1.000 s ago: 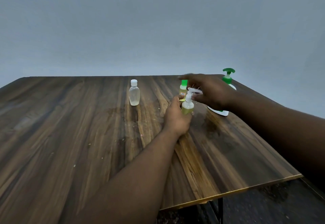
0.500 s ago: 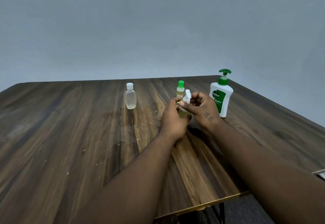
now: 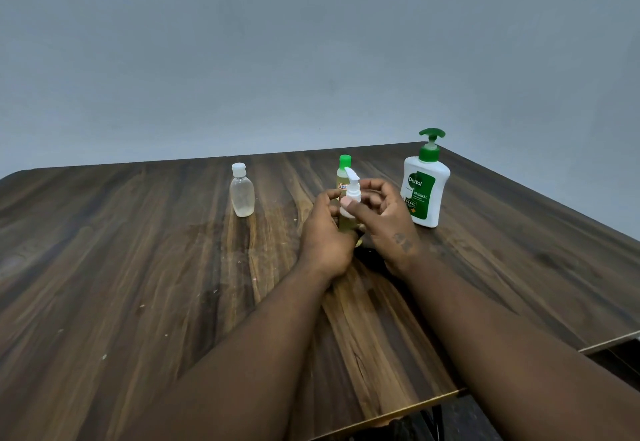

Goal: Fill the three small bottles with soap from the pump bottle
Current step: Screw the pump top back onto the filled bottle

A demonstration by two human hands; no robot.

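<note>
Here, the small spray bottle (image 3: 349, 213) stands upright near the middle of the wooden worktop (image 3: 138, 267), held between both hands. It carries a white nozzle top and its lower part shows yellowish liquid. The left hand (image 3: 323, 236) wraps around the body of the bottle from the left side, fingers curled against it. The right hand (image 3: 384, 219) closes on the white top, with the thumb pressed against the collar and the other fingers bent loosely behind the nozzle. Just behind this bottle, partly hidden by it, stands a second small bottle with a green cap (image 3: 344, 174) and a label whose print is too small to read. To the left, well apart from the hands, a clear small bottle with a white cap (image 3: 241, 191) stands upright; a thin pale layer shows at its bottom. To the right, just beside the right hand, the white pump bottle (image 3: 424, 191) with a green pump head and green label stands upright. A grey wall (image 3: 311, 52) rises behind the worktop.
</note>
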